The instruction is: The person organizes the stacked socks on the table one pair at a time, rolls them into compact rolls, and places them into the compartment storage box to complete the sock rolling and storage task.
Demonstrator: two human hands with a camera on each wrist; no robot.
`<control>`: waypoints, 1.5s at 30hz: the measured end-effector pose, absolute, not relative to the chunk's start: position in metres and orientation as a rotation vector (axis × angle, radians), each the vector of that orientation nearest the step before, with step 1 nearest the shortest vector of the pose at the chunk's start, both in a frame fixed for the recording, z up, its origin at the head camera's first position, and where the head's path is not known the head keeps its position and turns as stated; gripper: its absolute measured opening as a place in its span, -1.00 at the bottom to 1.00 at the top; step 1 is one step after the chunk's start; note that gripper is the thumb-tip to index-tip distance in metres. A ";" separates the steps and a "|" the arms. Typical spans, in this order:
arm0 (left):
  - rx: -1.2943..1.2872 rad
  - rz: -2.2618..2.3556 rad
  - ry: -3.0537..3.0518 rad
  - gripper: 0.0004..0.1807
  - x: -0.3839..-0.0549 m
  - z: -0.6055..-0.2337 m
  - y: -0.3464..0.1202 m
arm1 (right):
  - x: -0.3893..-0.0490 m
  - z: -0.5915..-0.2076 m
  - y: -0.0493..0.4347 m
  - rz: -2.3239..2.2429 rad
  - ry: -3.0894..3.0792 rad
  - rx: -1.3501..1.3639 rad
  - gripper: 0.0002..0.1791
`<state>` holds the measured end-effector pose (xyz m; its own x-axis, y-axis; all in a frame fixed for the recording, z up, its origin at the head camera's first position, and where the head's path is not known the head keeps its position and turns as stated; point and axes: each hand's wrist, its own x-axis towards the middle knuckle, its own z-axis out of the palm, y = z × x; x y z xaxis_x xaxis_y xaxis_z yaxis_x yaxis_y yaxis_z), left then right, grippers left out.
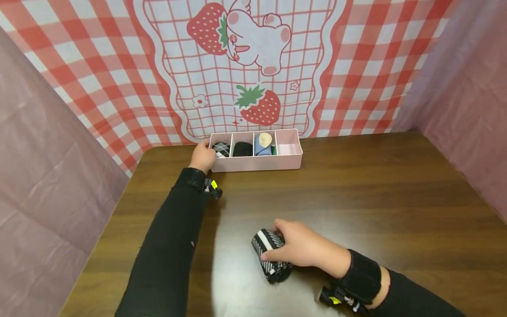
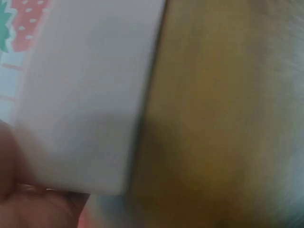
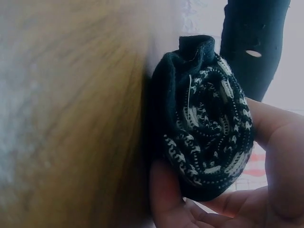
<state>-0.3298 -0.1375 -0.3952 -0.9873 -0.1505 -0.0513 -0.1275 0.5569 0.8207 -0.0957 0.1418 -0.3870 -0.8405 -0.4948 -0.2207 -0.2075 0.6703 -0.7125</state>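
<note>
My right hand [image 1: 301, 246] grips a rolled pair of black socks [image 1: 264, 241] with white stripes, its thumb on the near side. In the right wrist view the socks' coiled end [image 3: 209, 128] faces the camera, close against the wooden tabletop, with fingers behind and below. At the back of the table, my left hand [image 1: 202, 158] holds the left end of a pink divided storage box [image 1: 257, 165]. Inside it, from the left, sit a black-and-white checked roll [image 1: 221, 149], a black roll [image 1: 243, 149] and a blue roll with a cream end [image 1: 262, 145].
The box's rightmost compartment [image 1: 288, 149] shows its bare pink floor. Right behind the box hangs a red-and-white checked cloth [image 1: 360, 88] with strawberry prints. Pink curtains [image 1: 471, 88] flank the brown wooden table [image 1: 376, 189].
</note>
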 end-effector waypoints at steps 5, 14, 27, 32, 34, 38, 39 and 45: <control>0.238 -1.523 -2.618 -0.43 -0.328 -0.406 -0.136 | -0.097 -0.387 0.141 -0.974 2.501 -0.527 -0.32; 0.214 -1.534 -2.639 -0.44 -0.326 -0.409 -0.134 | -0.094 -0.386 0.141 -0.973 2.511 -0.507 -0.33; 0.268 -1.544 -2.714 -0.36 -0.329 -0.411 -0.136 | -0.090 -0.386 0.139 -0.980 2.463 -0.565 -0.39; 0.271 -1.561 -2.716 -0.35 -0.330 -0.408 -0.136 | -0.098 -0.374 0.138 -0.900 2.494 -0.632 -0.45; 0.262 -1.555 -2.715 -0.34 -0.329 -0.405 -0.136 | -0.106 -0.364 0.138 -0.841 2.539 -0.640 -0.45; 0.257 -1.545 -2.709 -0.33 -0.329 -0.402 -0.138 | -0.134 -0.341 0.144 -0.709 2.643 -0.615 -0.44; 0.257 -1.548 -2.710 -0.33 -0.329 -0.402 -0.138 | -0.142 -0.336 0.146 -0.684 2.669 -0.598 -0.44; 0.254 -1.557 -2.719 -0.32 -0.330 -0.407 -0.135 | -0.191 -0.310 0.162 -0.648 2.804 -0.439 -0.38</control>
<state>-0.3298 -0.1353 -0.4071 -0.9870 -0.1385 -0.0818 -0.1406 0.4964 0.8566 -0.1911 0.1619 -0.3104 -0.9286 -0.3377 -0.1535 -0.2362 0.8573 -0.4573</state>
